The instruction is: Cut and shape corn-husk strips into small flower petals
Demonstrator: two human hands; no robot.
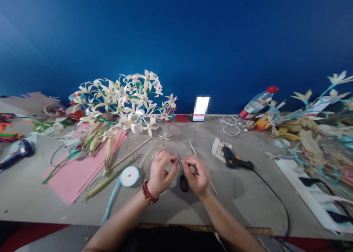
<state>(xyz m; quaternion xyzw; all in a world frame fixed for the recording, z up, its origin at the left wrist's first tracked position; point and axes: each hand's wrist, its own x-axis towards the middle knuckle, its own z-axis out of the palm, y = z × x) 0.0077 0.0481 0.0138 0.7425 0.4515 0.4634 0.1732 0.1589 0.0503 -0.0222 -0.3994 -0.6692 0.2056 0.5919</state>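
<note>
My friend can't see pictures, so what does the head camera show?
The left hand and the right hand pinch a thin pale strip between them over a grey table. A ribbon roll lies at the left, a glue gun at the right, a bunch of pale flowers behind.

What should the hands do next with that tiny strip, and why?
Likely the right hand should let go and reach for the glue gun. Both it and the left hand pinch the thin strip at their fingertips, and the gun lies just beside the right hand on the table.
</note>
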